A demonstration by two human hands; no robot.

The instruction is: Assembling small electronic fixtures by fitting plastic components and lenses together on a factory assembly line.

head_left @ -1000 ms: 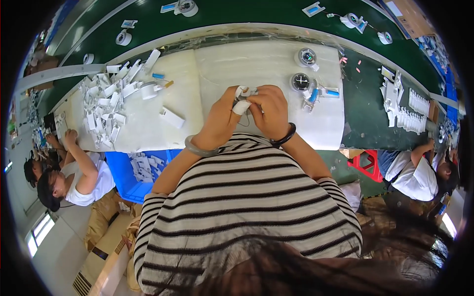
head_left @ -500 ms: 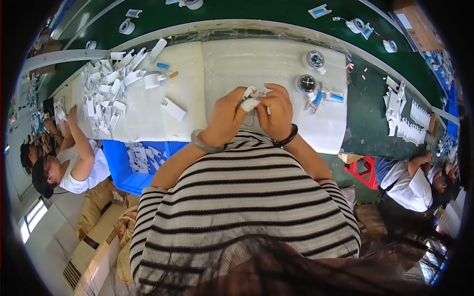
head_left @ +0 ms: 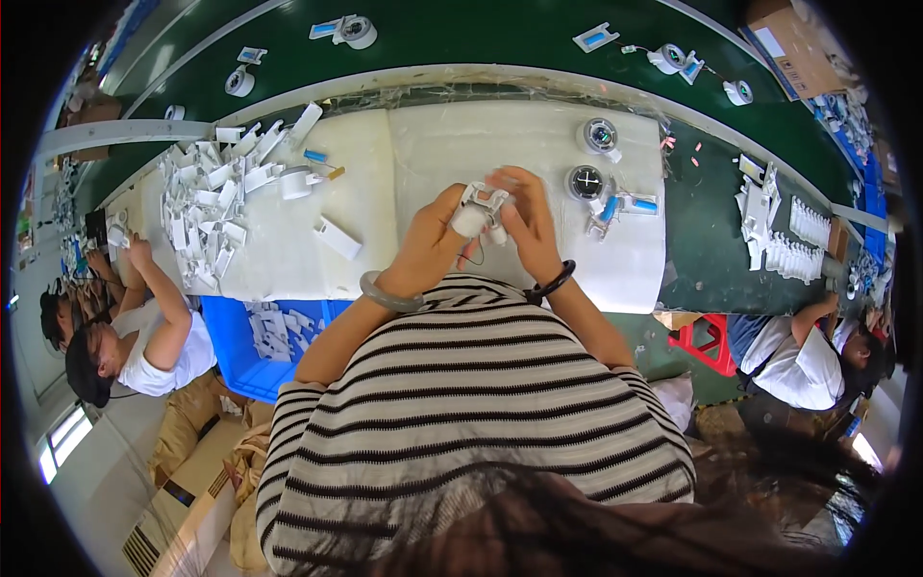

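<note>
Over the near middle of the white-covered table, my left hand [head_left: 430, 236] grips a white plastic housing [head_left: 473, 213] with a rounded end and clip-like arms. A thin dark wire hangs below the housing. My right hand [head_left: 535, 231] is at the housing's right side, thumb and fingers apart; the fingertips are blurred by motion. The thumb lies close against the part, and I cannot tell whether it touches. To the right stand two round devices, one with a lens [head_left: 599, 136] and one with a dark face [head_left: 585, 182]. Blue cylindrical cells in white holders [head_left: 635, 204] lie beside them.
A heap of white plastic parts [head_left: 207, 192] covers the table's left side, with a single white cover [head_left: 337, 238] nearer. A blue bin [head_left: 231, 351] of parts stands below. Beyond runs a green surface [head_left: 461, 43] carrying more devices. Other people work at left and right.
My right fingers have spread and shifted off the housing, which now shows more fully in my left hand. The view has tilted slightly, and another device shows on the far green surface.
</note>
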